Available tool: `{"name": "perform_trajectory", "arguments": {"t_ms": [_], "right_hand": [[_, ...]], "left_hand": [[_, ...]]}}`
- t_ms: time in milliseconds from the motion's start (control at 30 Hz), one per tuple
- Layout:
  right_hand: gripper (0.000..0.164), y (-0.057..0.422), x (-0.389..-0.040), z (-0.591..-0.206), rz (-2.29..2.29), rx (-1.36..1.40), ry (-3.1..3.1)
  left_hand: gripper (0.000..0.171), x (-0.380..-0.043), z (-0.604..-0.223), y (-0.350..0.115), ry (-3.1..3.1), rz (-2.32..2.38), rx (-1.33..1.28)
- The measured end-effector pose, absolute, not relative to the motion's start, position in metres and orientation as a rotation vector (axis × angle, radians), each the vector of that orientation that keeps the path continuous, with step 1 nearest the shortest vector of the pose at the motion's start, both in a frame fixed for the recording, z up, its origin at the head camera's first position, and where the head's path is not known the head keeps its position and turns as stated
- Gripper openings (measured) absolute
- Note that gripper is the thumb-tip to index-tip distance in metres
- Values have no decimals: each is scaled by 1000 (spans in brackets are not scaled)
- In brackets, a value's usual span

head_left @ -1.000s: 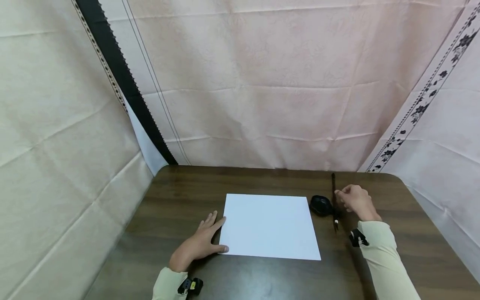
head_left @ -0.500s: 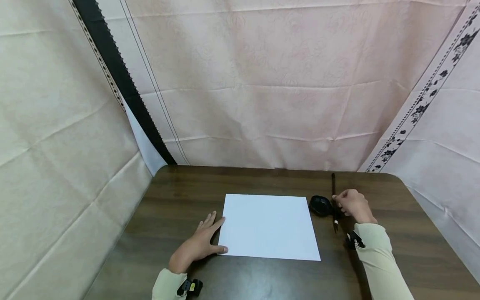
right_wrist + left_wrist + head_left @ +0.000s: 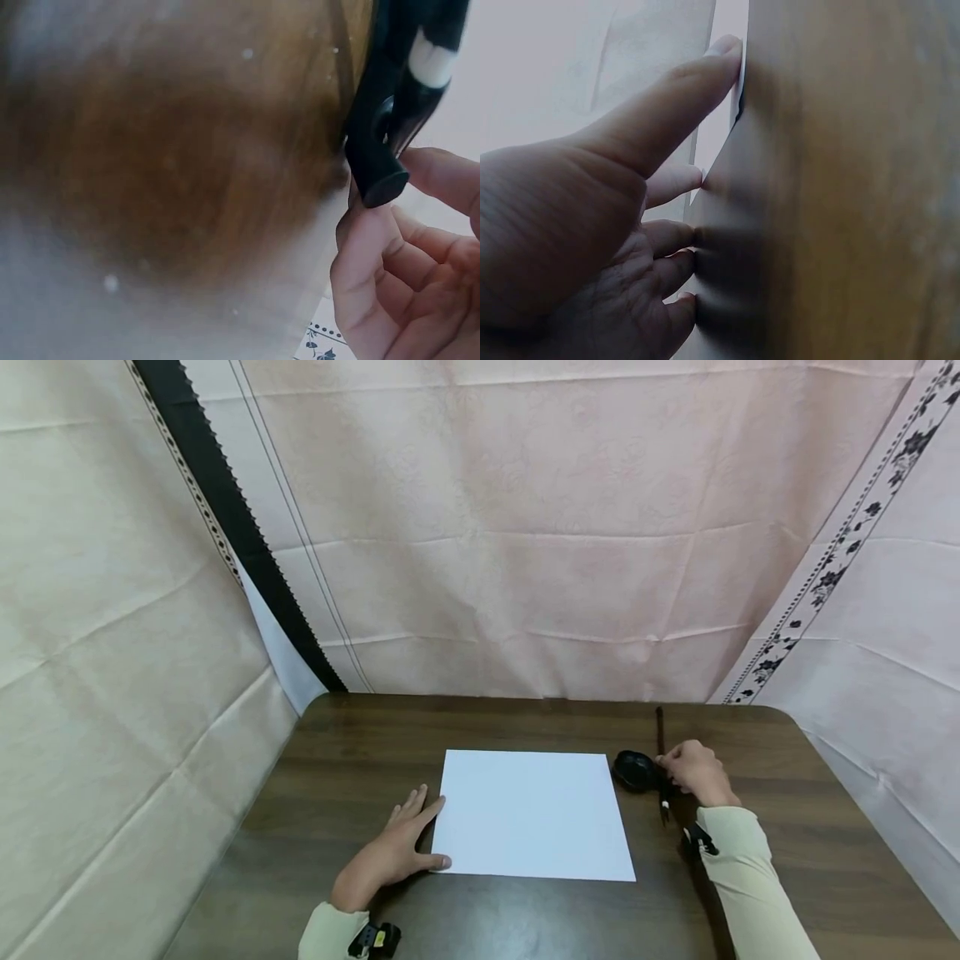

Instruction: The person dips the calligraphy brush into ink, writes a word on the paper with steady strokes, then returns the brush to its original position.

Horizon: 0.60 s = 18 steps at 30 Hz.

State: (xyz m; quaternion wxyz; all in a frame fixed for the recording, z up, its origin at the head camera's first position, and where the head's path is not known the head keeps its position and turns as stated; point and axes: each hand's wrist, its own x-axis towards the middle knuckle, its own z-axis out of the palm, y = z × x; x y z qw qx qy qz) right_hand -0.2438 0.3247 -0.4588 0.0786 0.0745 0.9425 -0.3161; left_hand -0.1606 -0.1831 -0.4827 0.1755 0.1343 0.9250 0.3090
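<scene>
A white sheet of paper (image 3: 532,814) lies on the table. My left hand (image 3: 393,852) rests at its left edge with spread fingers, the thumb on the near left corner. To the right of the sheet stands a small black dish (image 3: 633,771). A dark writing brush (image 3: 660,731) lies against the dish's right side, its tip towards me and a white band near the bristles. My right hand (image 3: 697,772) pinches the brush's shaft between thumb and index finger. In the right wrist view, the brush (image 3: 433,64) crosses a black hooked piece (image 3: 379,176) just above the fingers.
The brown wooden table (image 3: 525,918) has rounded far corners. Pale cloth (image 3: 525,527) hangs behind it and on both sides, with a black band (image 3: 247,527) at the left and a floral strip (image 3: 825,577) at the right. A dark wrist device (image 3: 375,939) sits on the left sleeve.
My right hand has moved left and slightly down, and its fingertips have closed on the brush. The left hand keeps its place on the paper. The whole view has shifted slightly.
</scene>
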Motion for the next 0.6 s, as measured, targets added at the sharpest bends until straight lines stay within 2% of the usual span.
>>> {"name": "perform_trajectory", "arguments": {"t_ms": [233,467,600], "right_hand": [[34,333,-246,-447,-941,208,2838],[50,334,-237,-401,-1006,191,2921],[50,327,-232,-375,-1108,162,3003]], "left_hand": [[98,-161,-486,-183,2634,875,395],[98,-162,-485,-184,2637,862,431],[98,-161,-486,-185,2637,869,415]]}}
